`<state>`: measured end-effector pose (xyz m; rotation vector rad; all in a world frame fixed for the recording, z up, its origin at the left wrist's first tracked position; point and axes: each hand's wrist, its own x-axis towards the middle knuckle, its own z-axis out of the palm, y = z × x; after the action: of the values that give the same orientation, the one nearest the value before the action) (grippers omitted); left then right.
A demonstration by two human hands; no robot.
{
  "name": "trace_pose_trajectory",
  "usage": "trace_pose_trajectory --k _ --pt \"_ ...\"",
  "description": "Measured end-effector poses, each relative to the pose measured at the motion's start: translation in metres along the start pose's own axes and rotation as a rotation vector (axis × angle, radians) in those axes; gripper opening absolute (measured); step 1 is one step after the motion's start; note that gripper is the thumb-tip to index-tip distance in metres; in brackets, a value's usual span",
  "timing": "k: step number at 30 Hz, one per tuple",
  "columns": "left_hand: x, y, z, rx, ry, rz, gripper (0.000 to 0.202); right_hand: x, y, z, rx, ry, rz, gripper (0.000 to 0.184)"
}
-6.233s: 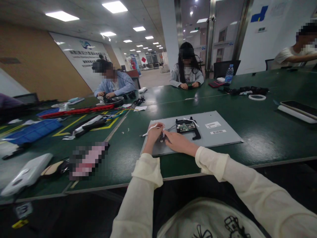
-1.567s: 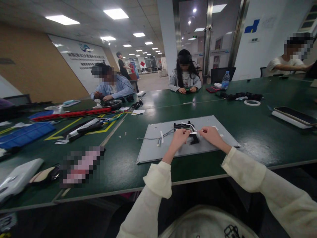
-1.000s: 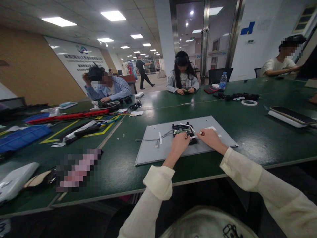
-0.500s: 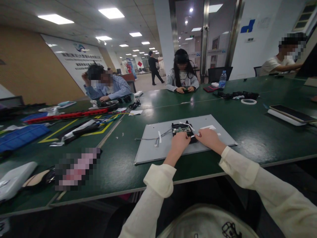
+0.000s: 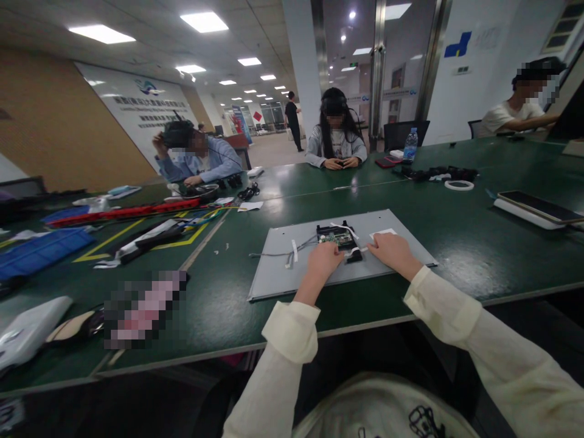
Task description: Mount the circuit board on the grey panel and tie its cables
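Observation:
A grey metal panel (image 5: 278, 277) lies flat on the green table (image 5: 456, 243) in front of me. On it sits a black bracket with a small green circuit board (image 5: 336, 236), thin grey wires and bits of white tape (image 5: 293, 250). My left hand (image 5: 323, 260) rests on the panel just before the board, fingers curled, touching a white tape strip (image 5: 358, 250). My right hand (image 5: 392, 252) lies to the right of the bracket, fingers pressed down on the same strip. What either hand grips is not clear.
Other people sit at the far side: a person in blue (image 5: 198, 159), one with long dark hair (image 5: 336, 137), one in white (image 5: 515, 112). A water bottle (image 5: 411, 146), tape ring (image 5: 458, 185), a flat device (image 5: 533, 210), blue tray (image 5: 36, 252) and red strip (image 5: 123, 212) lie around.
Both hands have come from the panel's left part to the circuit board, then lowered onto the panel with the tape strip. A person in the far hallway has walked on.

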<state>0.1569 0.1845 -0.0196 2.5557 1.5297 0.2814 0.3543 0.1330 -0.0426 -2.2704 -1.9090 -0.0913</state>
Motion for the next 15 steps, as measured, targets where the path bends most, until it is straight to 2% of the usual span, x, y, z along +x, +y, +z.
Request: trace_pose_trajectory --k 7,15 --pt "0.0044 -0.0067 0.0047 0.011 -0.003 0.051 0.022 0.0 0.0007 0.0008 0.016 -0.019 0.006 0.031" --pt "0.005 -0.0089 0.0047 0.04 -0.013 0.05 0.024 -0.0005 0.0021 -0.0024 0.038 0.039 0.021 0.032"
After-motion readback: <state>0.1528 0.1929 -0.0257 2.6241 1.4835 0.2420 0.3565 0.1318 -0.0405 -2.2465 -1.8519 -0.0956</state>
